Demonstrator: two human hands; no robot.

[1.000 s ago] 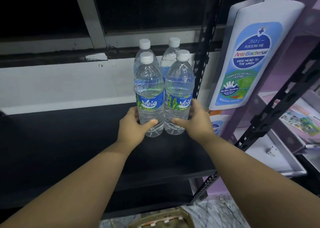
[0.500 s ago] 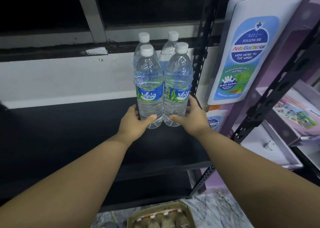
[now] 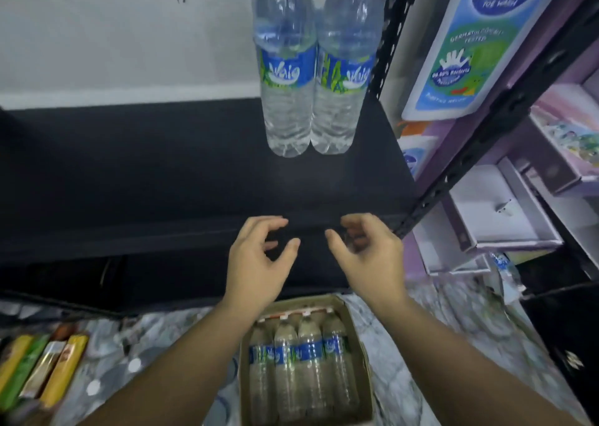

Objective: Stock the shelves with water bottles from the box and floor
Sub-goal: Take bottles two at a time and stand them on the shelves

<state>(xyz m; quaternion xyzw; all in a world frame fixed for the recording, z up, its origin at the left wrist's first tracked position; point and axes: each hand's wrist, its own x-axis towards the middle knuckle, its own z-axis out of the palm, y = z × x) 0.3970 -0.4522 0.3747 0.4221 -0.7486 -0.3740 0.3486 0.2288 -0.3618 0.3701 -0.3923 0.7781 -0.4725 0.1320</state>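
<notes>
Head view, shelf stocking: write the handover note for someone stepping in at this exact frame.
Left hand and right hand: both empty, fingers loosely curled, in front of the shelf's front edge.
Two water bottles stand upright side by side on the black shelf, near its right end.
Cardboard box on the floor below holds four bottles lying flat.
Left: shelve the boxed bottles.

small shop, stockroom end. black slotted-steel shelf (image 3: 201, 173) is carrying two upright labelled water bottles (image 3: 316, 69), touching. a big bottle-shaped cardboard ad (image 3: 466, 46) for kids' antibacterial wash is standing just right of the rack. purple display trays (image 3: 492, 218) with printed cards are sitting beyond it. on the marbled floor (image 3: 453, 322), an open carton (image 3: 355, 322) is holding a row of the same bottles, and wrapped packets (image 3: 42, 370) in yellow and green are lying to the left.
</notes>
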